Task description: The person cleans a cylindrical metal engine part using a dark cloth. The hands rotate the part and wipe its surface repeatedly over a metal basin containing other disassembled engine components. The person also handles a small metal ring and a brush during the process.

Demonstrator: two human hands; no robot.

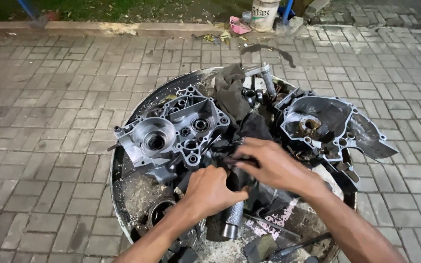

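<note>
My left hand (212,190) is closed around a dark metal cylinder (233,219) that sticks out below my fist toward me. My right hand (273,163) lies over a black rag (257,127) and pinches it against the top of the same part. Both hands work over a round metal tray (123,195) on the paving. A grey engine crankcase half (171,131) sits just left of my hands. A second, dirtier crankcase half (327,126) lies to the right.
Another dark rag (230,90), a metal shaft (267,80) and small engine parts lie at the tray's far side. A ring-shaped part (159,210) sits near my left forearm. Brick paving (49,122) surrounds the tray. A white bucket (264,14) stands by the kerb.
</note>
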